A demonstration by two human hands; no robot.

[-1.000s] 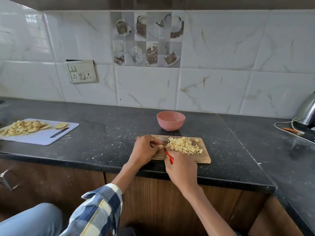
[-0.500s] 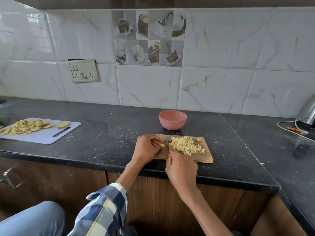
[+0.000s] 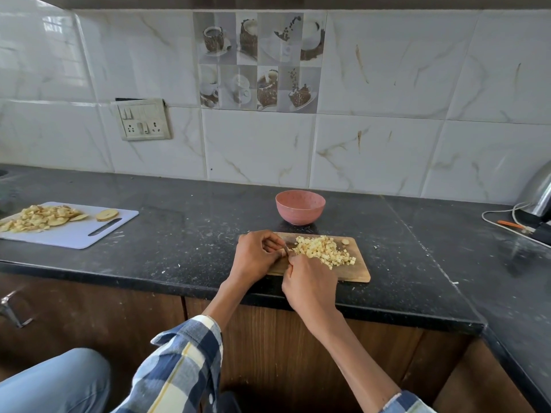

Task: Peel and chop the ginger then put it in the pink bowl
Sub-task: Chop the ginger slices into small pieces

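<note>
On the black tabletop (image 3: 185,234) a wooden board (image 3: 356,268) lies near the front edge, with a heap of chopped ginger (image 3: 323,251) piled on its middle. One small ginger bit (image 3: 345,241) sits apart by the board's far right side.

Both hands work at the board's left end. The left hand (image 3: 256,254) has its fingers curled over something small just left of the heap; what it pinches is hidden under the fingers. The right hand (image 3: 308,281) is clenched from the near side, its grip closed round a knife whose handle is covered by the hand; only a short stretch of the blade (image 3: 286,249) shows between the two hands, touching the edge of the heap.

The pink bowl (image 3: 300,206) stands just behind the board, upright; none of the ginger can be seen in it from this angle.

Well to the left lies a white board (image 3: 74,235) carrying pale slices (image 3: 41,217). At the far right a steel kettle (image 3: 538,192) stands with a white cable (image 3: 501,225) on the tabletop. A switch plate (image 3: 143,119) is fixed on the tiled wall (image 3: 387,129). A checked sleeve (image 3: 182,368) covers the left forearm.
</note>
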